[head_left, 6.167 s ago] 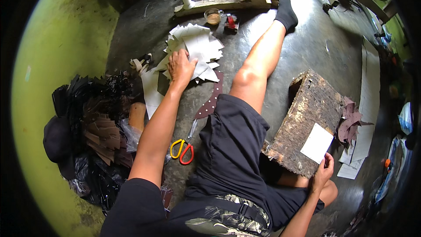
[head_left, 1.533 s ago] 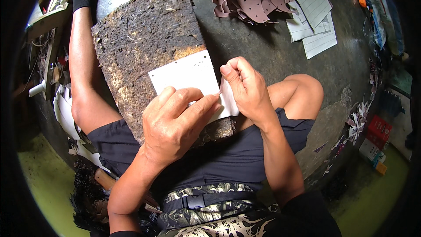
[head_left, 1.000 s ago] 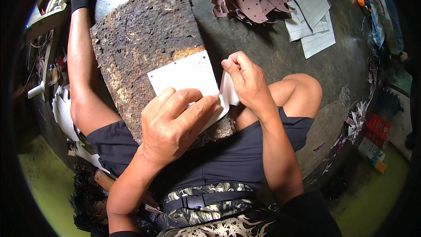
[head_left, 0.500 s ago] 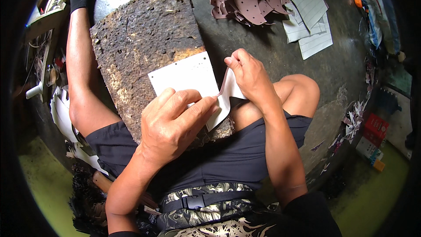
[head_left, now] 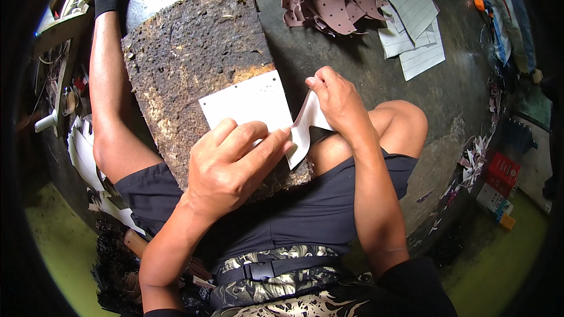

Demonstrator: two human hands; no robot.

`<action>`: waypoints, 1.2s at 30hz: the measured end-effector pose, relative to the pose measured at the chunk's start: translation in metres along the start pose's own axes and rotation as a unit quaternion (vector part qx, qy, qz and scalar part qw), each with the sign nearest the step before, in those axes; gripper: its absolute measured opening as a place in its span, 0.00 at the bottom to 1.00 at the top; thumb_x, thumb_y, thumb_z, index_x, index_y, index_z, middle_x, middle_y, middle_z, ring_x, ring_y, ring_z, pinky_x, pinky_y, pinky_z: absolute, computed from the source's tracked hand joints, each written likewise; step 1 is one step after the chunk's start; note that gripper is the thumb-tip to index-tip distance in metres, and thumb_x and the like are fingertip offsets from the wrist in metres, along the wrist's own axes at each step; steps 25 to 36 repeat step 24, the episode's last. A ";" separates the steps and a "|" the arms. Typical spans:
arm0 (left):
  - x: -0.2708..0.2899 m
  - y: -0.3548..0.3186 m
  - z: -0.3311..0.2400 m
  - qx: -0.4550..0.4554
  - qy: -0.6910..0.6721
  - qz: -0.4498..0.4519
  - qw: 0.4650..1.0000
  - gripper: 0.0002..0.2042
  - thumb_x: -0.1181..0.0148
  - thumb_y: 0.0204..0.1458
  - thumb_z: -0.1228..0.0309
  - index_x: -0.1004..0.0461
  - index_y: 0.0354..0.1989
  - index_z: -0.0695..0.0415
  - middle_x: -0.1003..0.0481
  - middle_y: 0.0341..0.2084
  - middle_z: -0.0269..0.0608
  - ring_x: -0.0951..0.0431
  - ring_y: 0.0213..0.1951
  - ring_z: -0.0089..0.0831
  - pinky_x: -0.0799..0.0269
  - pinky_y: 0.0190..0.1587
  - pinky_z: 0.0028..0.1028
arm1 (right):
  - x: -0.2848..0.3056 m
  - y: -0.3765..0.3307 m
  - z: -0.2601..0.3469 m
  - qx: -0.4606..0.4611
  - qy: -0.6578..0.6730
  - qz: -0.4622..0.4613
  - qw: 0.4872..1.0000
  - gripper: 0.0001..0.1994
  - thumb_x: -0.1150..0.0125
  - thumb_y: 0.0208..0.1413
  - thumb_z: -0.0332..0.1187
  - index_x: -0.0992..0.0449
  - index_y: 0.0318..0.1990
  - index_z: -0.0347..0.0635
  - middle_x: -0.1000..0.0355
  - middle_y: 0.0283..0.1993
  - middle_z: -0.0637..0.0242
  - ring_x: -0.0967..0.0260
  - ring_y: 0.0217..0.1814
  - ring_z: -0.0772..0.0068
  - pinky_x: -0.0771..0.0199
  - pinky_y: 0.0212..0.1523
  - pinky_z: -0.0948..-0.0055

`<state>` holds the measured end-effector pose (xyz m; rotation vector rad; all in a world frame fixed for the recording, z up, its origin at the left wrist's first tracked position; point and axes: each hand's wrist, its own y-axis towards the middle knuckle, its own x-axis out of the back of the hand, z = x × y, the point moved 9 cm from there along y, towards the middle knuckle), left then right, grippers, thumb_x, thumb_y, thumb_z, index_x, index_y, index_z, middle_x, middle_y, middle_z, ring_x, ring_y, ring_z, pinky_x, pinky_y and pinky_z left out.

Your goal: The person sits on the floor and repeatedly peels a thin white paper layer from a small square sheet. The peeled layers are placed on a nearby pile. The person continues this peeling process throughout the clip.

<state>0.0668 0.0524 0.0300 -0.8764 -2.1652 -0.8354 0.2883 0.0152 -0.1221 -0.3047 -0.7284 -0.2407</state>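
A white sheet (head_left: 247,100) with a few small dark holes near its edges lies on a thick, rough, worn board (head_left: 194,53) between my legs. My left hand (head_left: 226,161) presses down on it, with fingertips and thumb pinched together at its right side. Beside those fingertips, a white strip with a brownish edge (head_left: 302,132) bends upward past the board's right edge. My right hand (head_left: 338,103) grips the strip's raised end in a closed pinch. Whether the strip joins the sheet is hidden under my left fingers.
Beyond the board is a heap of mauve pieces with dark dots (head_left: 332,0). To its right lie lined paper sheets (head_left: 414,17). White scraps (head_left: 82,147) are at the left. A red box (head_left: 502,173) stands at the far right, near paper shreds (head_left: 474,158).
The strip's lower end has shifted slightly up and to the right. Both hands keep nearly the same place and grip.
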 end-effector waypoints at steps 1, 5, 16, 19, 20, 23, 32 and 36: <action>-0.001 0.000 -0.001 -0.003 0.007 0.003 1.000 0.18 0.13 0.52 0.74 0.07 0.52 0.52 0.19 0.37 0.34 0.22 0.31 0.30 0.26 0.30 0.32 | 0.000 0.000 -0.002 -0.004 -0.004 -0.001 1.000 0.14 0.34 0.78 0.40 0.23 0.48 0.35 0.19 0.44 0.41 0.21 0.47 0.31 0.21 0.49 0.46; -0.005 0.002 -0.003 -0.010 0.021 -0.003 1.000 0.15 0.17 0.55 0.70 0.09 0.51 0.51 0.20 0.37 0.32 0.25 0.30 0.30 0.26 0.30 0.32 | 0.011 0.000 0.004 0.027 -0.051 -0.056 0.997 0.14 0.33 0.77 0.39 0.23 0.47 0.34 0.20 0.42 0.42 0.21 0.44 0.34 0.22 0.47 0.47; -0.009 0.000 -0.010 0.038 0.037 0.007 0.999 0.19 0.16 0.55 0.70 0.09 0.56 0.46 0.23 0.35 0.33 0.22 0.35 0.33 0.23 0.35 0.36 | 0.001 -0.093 0.050 -0.209 0.595 0.022 0.776 0.16 0.40 0.85 0.44 0.18 0.58 0.38 0.16 0.54 0.65 0.20 0.50 0.75 0.19 0.55 0.70; 0.004 -0.001 -0.019 0.039 0.011 0.002 0.999 0.20 0.17 0.56 0.69 0.10 0.58 0.49 0.22 0.37 0.35 0.21 0.38 0.35 0.23 0.40 0.36 | 0.019 -0.079 0.070 -0.121 0.611 -0.115 0.774 0.13 0.32 0.79 0.28 0.22 0.64 0.32 0.16 0.55 0.64 0.19 0.53 0.80 0.18 0.60 0.74; 0.016 -0.002 -0.025 0.036 -0.014 -0.028 0.999 0.19 0.19 0.57 0.69 0.10 0.58 0.51 0.21 0.38 0.36 0.21 0.39 0.36 0.22 0.43 0.37 | 0.029 -0.073 0.091 -0.052 0.584 -0.083 0.806 0.13 0.32 0.79 0.27 0.22 0.63 0.32 0.17 0.54 0.65 0.20 0.53 0.80 0.18 0.59 0.75; 0.069 -0.010 -0.058 -0.038 0.040 -0.145 0.988 0.22 0.21 0.53 0.73 0.10 0.59 0.53 0.16 0.47 0.36 0.18 0.47 0.41 0.21 0.52 0.39 | 0.049 -0.072 0.144 0.029 0.466 0.081 0.880 0.12 0.32 0.78 0.26 0.21 0.63 0.33 0.18 0.54 0.68 0.21 0.53 0.80 0.19 0.56 0.75; 0.074 -0.007 -0.063 -0.047 0.044 -0.153 0.986 0.22 0.21 0.53 0.73 0.10 0.59 0.53 0.16 0.47 0.36 0.18 0.47 0.41 0.21 0.52 0.39 | 0.053 -0.076 0.163 0.053 0.406 0.179 0.895 0.16 0.31 0.77 0.26 0.21 0.67 0.35 0.17 0.56 0.68 0.20 0.59 0.78 0.20 0.60 0.75; 0.074 -0.007 -0.063 -0.047 0.044 -0.153 0.986 0.22 0.21 0.53 0.73 0.10 0.59 0.53 0.16 0.47 0.36 0.18 0.47 0.41 0.21 0.52 0.39 | 0.053 -0.076 0.163 0.053 0.406 0.179 0.895 0.16 0.31 0.77 0.26 0.21 0.67 0.35 0.17 0.56 0.68 0.20 0.59 0.78 0.20 0.60 0.75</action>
